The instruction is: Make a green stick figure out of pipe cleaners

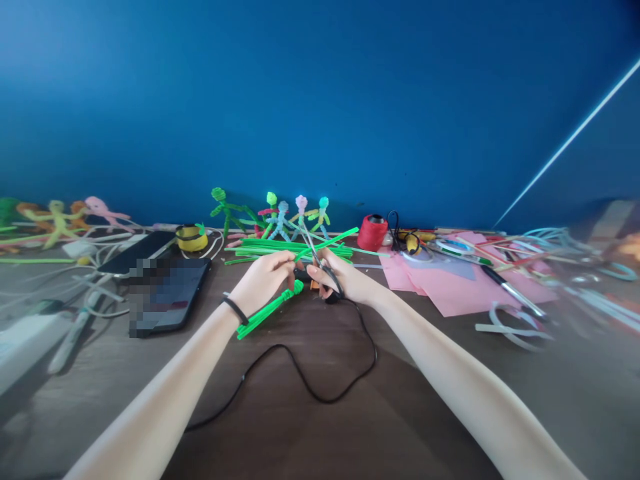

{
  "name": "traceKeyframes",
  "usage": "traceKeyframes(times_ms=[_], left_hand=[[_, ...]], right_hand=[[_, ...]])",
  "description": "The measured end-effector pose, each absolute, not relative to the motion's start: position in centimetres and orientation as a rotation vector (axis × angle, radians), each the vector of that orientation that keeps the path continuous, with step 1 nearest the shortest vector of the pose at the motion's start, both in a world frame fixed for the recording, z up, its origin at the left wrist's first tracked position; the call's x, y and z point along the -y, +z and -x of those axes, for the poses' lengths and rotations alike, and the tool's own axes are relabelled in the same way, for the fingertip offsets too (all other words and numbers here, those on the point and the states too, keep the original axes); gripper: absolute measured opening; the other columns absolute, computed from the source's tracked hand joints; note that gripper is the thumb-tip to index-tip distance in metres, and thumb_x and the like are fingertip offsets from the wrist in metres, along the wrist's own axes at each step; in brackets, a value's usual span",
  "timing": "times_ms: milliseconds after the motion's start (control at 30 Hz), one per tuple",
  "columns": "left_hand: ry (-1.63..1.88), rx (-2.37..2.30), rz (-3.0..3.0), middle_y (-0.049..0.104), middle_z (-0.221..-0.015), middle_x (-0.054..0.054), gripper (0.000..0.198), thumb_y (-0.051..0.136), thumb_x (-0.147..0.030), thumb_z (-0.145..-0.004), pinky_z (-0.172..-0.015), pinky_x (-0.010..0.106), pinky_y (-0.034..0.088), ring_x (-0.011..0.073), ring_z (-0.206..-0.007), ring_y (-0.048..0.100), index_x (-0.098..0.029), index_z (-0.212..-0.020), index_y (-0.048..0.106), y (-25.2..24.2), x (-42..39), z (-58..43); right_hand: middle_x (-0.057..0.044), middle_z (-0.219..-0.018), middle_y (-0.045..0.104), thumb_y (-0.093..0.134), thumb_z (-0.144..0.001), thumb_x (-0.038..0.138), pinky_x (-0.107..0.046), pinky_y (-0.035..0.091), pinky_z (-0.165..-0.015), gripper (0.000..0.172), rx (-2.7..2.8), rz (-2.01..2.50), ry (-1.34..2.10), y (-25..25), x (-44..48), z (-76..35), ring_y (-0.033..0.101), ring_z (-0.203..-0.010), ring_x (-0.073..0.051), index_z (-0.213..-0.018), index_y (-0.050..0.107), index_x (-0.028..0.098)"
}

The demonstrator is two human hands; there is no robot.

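My left hand (265, 277) is closed around a bright green pipe cleaner bundle (267, 310) that slants down past my wrist. A black band sits on that wrist. My right hand (340, 275) grips scissors (316, 257), whose blades point up and left across a green pipe cleaner (330, 242) rising toward the right. The two hands meet above the brown table (320, 400). A pile of green pipe cleaners (280, 250) lies just behind them. Small pipe cleaner figures (280, 217) stand along the blue wall.
A dark tablet (167, 293) and phone lie at left among white cables. A black cable (310, 373) loops under my hands. A red thread spool (373, 232), pink paper (450, 283), a pen and strips lie at right. More pipe cleaner figures (60, 217) sit far left.
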State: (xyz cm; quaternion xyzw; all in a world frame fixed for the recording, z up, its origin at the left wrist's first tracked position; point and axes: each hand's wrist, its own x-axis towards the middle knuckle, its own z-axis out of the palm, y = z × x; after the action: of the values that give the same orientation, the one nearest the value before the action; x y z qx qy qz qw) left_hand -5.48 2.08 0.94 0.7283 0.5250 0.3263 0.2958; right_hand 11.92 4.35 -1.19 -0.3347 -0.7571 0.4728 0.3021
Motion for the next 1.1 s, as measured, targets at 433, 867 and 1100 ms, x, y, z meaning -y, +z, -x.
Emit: traceKeyframes(times_ms=[433, 867, 1100], left_hand=[[0.901, -1.347, -1.818, 0.047, -0.047, -0.005, 0.02, 0.042, -0.025, -0.073, -0.041, 0.021, 0.029, 0.0082, -0.04, 0.04, -0.018, -0.054, 0.043, 0.4, -2.2, 5.6], [1.001, -1.275, -1.53, 0.045, -0.043, -0.006, 0.016, 0.049, -0.032, -0.071, -0.036, 0.019, 0.022, 0.0059, -0.034, 0.034, -0.017, -0.064, 0.048, 0.7, -2.1, 5.0], [1.013, -1.235, -1.473, 0.028, -0.037, -0.007, 0.018, 0.049, -0.027, -0.069, -0.038, 0.021, 0.014, 0.0045, -0.035, 0.022, -0.016, -0.055, 0.047, 0.9, -1.9, 4.8]], right_hand=[[0.006, -0.057, 0.042, 0.051, -0.074, 0.048, -0.022, 0.039, -0.042, 0.033, 2.028, 0.886, 1.17, -2.3, -4.3, -11.6, 0.048, -0.046, -0.009, -0.077, 0.031, 0.022], [0.005, -0.061, 0.042, 0.051, -0.074, 0.048, -0.02, 0.037, -0.041, 0.034, 2.016, 0.854, 1.234, -2.2, -3.4, -10.7, 0.044, -0.045, -0.007, -0.083, 0.033, 0.021], [0.005, -0.061, 0.038, 0.049, -0.075, 0.05, -0.021, 0.04, -0.048, 0.033, 2.02, 0.818, 1.246, -2.3, -3.5, -10.8, 0.042, -0.048, -0.007, -0.083, 0.036, 0.021]])
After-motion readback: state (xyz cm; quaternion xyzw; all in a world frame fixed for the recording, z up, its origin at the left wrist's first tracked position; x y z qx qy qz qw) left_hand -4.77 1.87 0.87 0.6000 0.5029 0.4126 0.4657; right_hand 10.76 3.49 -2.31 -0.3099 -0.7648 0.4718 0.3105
